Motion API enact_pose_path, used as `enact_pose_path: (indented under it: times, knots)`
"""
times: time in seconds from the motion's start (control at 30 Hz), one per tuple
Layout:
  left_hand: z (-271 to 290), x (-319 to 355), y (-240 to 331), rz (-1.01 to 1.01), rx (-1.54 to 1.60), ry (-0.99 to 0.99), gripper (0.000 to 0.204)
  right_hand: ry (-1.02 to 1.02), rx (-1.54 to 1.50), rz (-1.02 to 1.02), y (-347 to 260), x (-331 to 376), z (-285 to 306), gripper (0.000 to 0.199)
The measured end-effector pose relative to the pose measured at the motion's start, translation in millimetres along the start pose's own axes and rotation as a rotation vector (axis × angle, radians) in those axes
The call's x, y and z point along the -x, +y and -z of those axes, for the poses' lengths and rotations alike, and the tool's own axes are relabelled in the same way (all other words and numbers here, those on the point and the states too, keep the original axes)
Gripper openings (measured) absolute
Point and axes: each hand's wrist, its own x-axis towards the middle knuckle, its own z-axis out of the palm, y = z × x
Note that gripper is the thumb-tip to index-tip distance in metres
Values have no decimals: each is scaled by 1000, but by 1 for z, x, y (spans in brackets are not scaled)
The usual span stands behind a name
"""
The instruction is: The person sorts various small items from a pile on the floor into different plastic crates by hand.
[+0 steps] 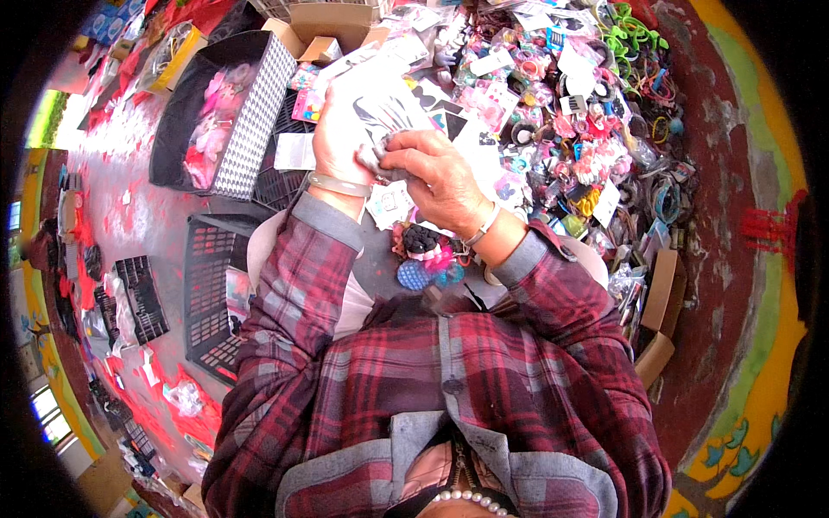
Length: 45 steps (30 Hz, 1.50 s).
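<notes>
In front of my chest, my left hand (pixel 335 129) is closed round a bunch of thin white and dark-striped pieces (pixel 386 108), washed out by glare. My right hand (pixel 445 177) pinches at its near end, beside a small grey soft piece (pixel 370 157); whether that piece is part of the bunch I cannot tell. Just below my hands is a white printed card (pixel 390 205). Nearer my lap sit a dark scrunchie (pixel 422 240) and a blue dotted round piece (pixel 414 275).
A large heap of packed hair accessories (pixel 553 129) spreads ahead and right, with green pieces (pixel 635 39) at its far edge. To the left stand a houndstooth-sided box (pixel 252 116) holding pink items and a black plastic crate (pixel 211 289). Cardboard boxes (pixel 661 289) lie right.
</notes>
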Motion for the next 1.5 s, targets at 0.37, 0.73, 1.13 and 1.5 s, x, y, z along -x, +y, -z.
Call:
enact_pose_path:
  times: [0.37,0.73,1.13,1.5]
  knots:
    - [10,2,27,-197,-43,126,34,130,334,-433,41,8,58,30]
    - [7,0,5,-174,-45,160,32,101,366,132,12,-5,24,25]
    - [12,46,90,-382,20,216,19,117,251,-406,35,25,40,38]
    - [222,354,258,-869,-175,961,14,-151,211,-566,35,66,4,36]
